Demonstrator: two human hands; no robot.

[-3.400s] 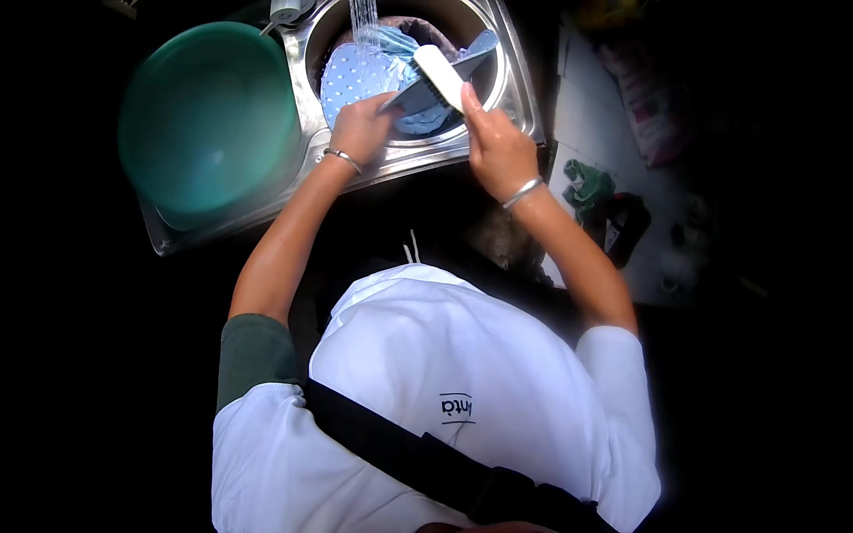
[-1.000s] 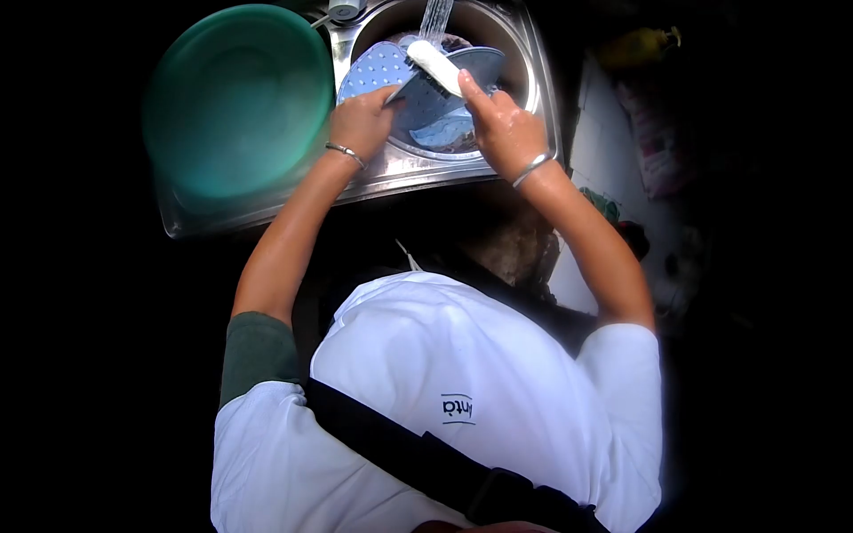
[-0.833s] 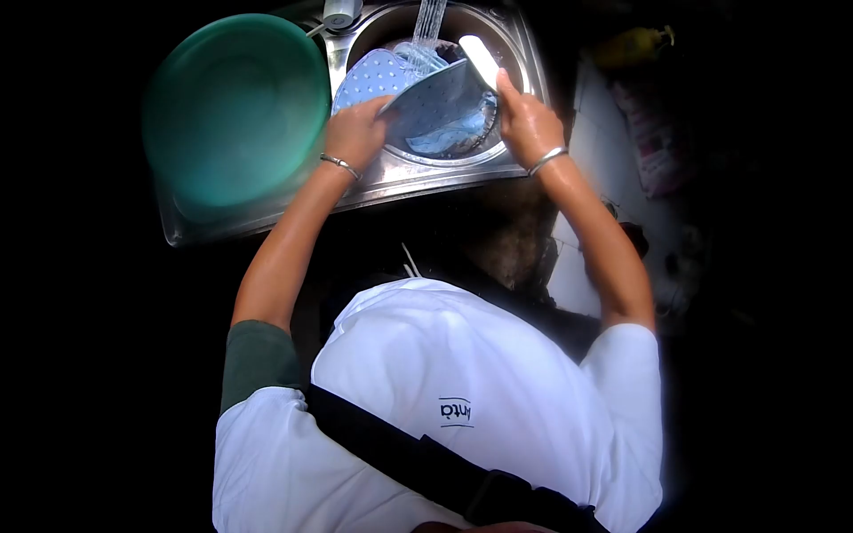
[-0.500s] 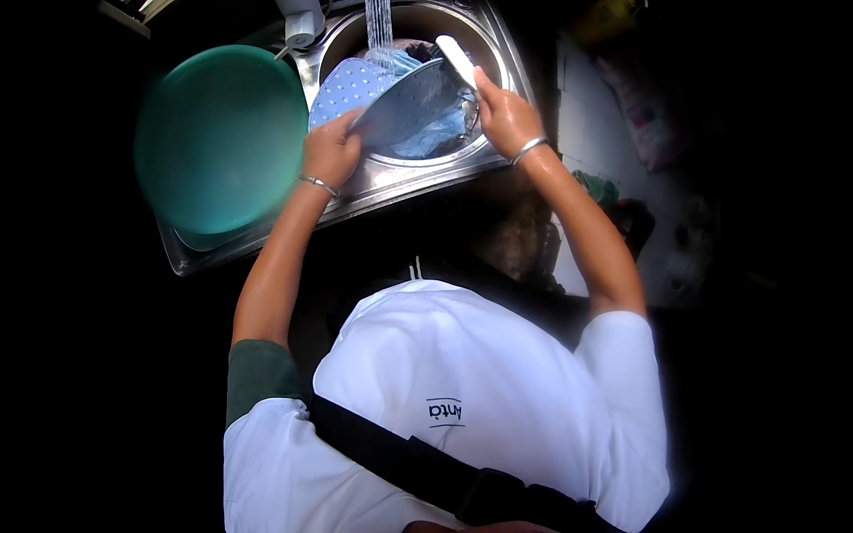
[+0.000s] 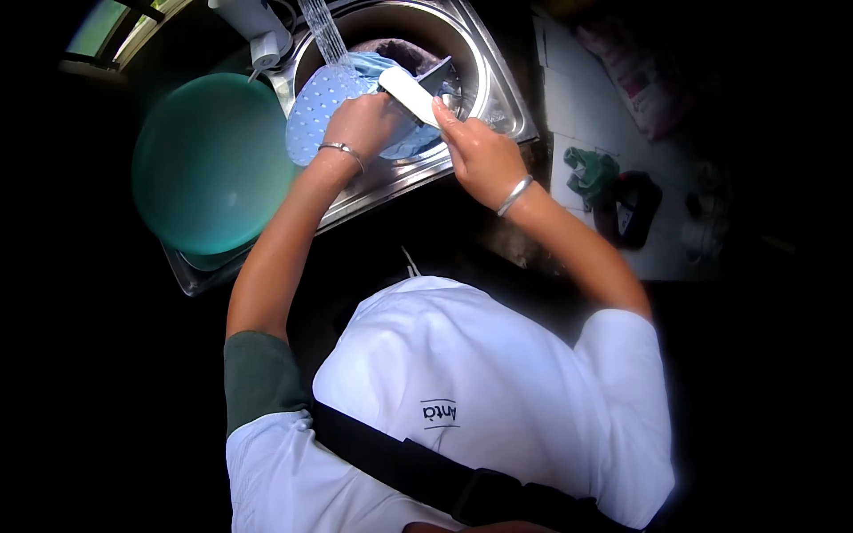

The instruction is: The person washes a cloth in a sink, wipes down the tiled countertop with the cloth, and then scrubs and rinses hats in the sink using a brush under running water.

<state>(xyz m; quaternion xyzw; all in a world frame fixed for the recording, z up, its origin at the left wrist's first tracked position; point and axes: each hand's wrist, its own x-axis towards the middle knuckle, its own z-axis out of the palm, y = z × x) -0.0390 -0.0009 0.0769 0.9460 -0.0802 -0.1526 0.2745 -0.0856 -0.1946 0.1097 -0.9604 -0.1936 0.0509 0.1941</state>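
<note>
My left hand (image 5: pixel 362 129) is closed on the grey-blue flat piece (image 5: pixel 434 76) of a blue item, its fingers partly hidden behind the brush. White dots cover the item's light blue part (image 5: pixel 313 108), which spreads left of that hand over the sink's rim. In my right hand (image 5: pixel 480 153) is a white-backed brush (image 5: pixel 410 96), its head beside my left fingers. Water (image 5: pixel 326 35) streams onto the blue item in the round steel sink (image 5: pixel 481 75). Light blue and dark cloth (image 5: pixel 389 51) lies in the bowl, partly covered.
A large green basin (image 5: pixel 211 164) rests on the steel drainboard, left of the sink. Behind it stands a white fixture (image 5: pixel 251 19). On the white tiles at right are a green cloth (image 5: pixel 591 175), a dark object (image 5: pixel 636 210) and a pink-and-white bag (image 5: pixel 629 78).
The view has turned, and the sink and basin sit differently in it. The brush has moved left, close to my left hand. The grey-blue piece is now tilted, showing much less of its face.
</note>
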